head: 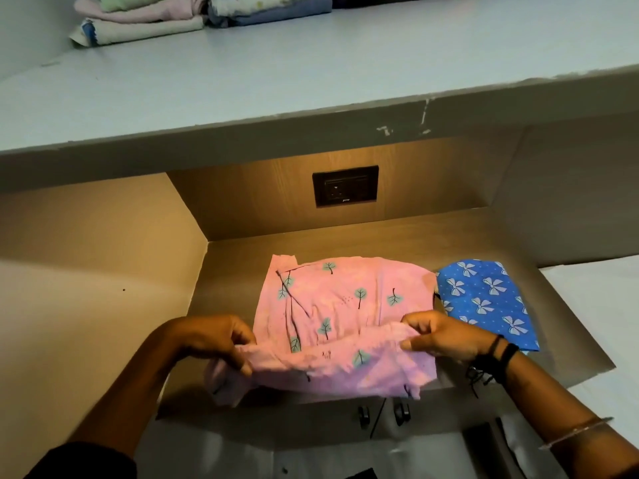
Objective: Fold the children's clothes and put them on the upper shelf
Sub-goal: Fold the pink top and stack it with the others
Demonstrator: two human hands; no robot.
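Observation:
A pink children's garment (345,305) with a teal leaf print lies spread on the lower wooden shelf (228,271). My left hand (214,340) pinches its near left edge and my right hand (446,337) pinches its near right edge; that edge is lifted and curled over the cloth. A blue garment (484,299) with white bows lies to the right, touching the pink one. The pale upper shelf (311,70) runs across the top, with folded clothes (145,19) stacked at its back left and more folded clothes (273,8) beside them.
A black wall socket (345,185) sits in the back panel of the lower niche. Side walls close the niche left and right. A white surface (601,305) lies at the right. Small dark items (401,413) hang below the shelf's front edge.

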